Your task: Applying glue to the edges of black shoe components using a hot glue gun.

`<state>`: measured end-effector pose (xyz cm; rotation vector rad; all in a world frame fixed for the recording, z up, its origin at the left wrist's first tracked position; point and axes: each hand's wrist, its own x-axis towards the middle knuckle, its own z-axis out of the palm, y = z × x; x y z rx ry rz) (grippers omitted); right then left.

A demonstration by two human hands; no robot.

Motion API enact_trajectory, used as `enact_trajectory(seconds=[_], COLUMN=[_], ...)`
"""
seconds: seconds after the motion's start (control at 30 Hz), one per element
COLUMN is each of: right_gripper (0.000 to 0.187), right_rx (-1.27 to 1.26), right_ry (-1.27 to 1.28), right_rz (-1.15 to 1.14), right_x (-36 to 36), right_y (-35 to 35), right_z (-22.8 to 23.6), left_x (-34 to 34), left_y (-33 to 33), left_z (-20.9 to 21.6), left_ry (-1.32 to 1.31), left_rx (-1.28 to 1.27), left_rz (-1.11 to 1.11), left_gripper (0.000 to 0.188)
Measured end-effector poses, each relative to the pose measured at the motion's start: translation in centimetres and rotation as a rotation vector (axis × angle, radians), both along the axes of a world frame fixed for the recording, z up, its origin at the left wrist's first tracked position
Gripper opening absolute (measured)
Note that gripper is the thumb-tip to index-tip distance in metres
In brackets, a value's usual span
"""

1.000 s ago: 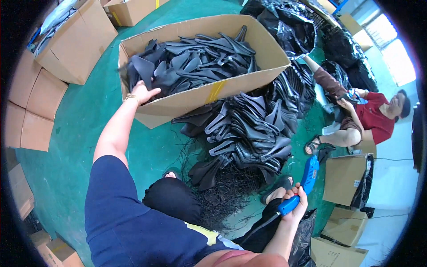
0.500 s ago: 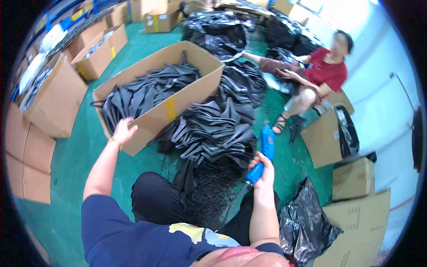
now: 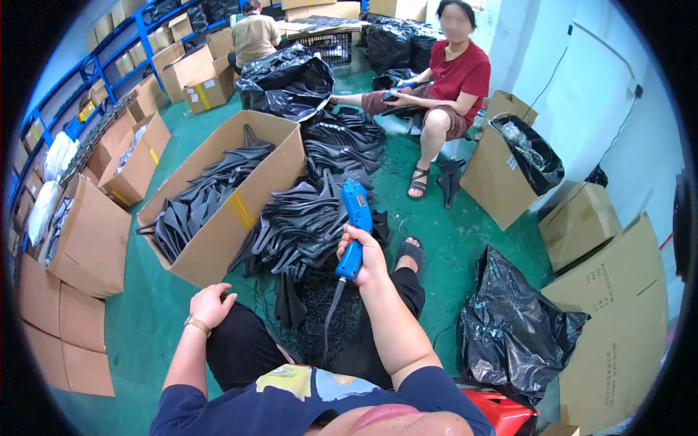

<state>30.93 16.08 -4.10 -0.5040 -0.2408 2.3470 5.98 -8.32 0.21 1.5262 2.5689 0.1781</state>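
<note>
My right hand (image 3: 368, 258) is wrapped round a blue corded hand-held power tool (image 3: 356, 203), its head pointing away from me. A dark cable (image 3: 334, 309) runs down from its lower end. My left hand (image 3: 211, 306) holds nothing and rests by my left knee, fingers a little bent and apart. Beyond the tool lies a heap of flat, curved black pieces (image 3: 294, 221), narrow at one end. More such black pieces (image 3: 207, 196) fill the long cardboard box (image 3: 273, 182) to its left. Thin black scraps (image 3: 323, 327) cover the floor between my legs.
Ahead on the right sits a person in a red shirt (image 3: 459, 73), holding a blue tool. Another person (image 3: 254, 36) sits at the back. Black bags (image 3: 509, 327) and cardboard boxes (image 3: 502, 174) line the right side; cartons (image 3: 91, 240) and blue shelving (image 3: 145, 36) stand left.
My left hand has drawn back from the long box's near corner to my knee. The view has shifted up and right, and the blue tool is still in my right hand.
</note>
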Motion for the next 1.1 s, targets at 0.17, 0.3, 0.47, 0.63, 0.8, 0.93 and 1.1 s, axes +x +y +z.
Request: enact_trajectory(seconds=[0.17,0.3,0.47,0.63,0.8,0.93,1.1], right_gripper=[0.02,0.019,0.018,0.018,0.017,0.017,0.018], right_rx=[0.018,0.027,0.005,0.017,0.007,-0.013,0.016], right_ry=[-0.001,0.004,-0.011,-0.022,-0.029,-0.015,-0.039], right_rz=[-0.01,-0.025,-0.031,-0.024,-0.014,-0.003,-0.016], right_x=[0.2,0.4,0.5,0.2,-0.1,0.0,0.2], right_y=[-0.1,-0.1,-0.2,-0.2,-0.4,-0.9,-0.6], right_z=[0.3,0.1,0.4,0.2,0.0,-0.1,0.3], left_x=[-0.8,-0.5,-0.3,-1.1,-1.4,-1.8,-1.8], left_y=[0.1,0.3,0.4,0.2,0.0,-0.7,0.2], left_z=[-0.2,-0.1,-0.1,-0.7,-0.8,-1.2,-1.5], left_ry=[-0.107,-0.125,-0.128,-0.125,-0.127,-0.12,-0.13], left_rx=[0.064,0.078,0.079,0.103,0.124,0.113,0.079], left_rz=[0.159,0.207,0.218,0.219,0.214,0.225,0.253], left_gripper=[0.034,0.036,0.036,0.034,0.034,0.034,0.034])
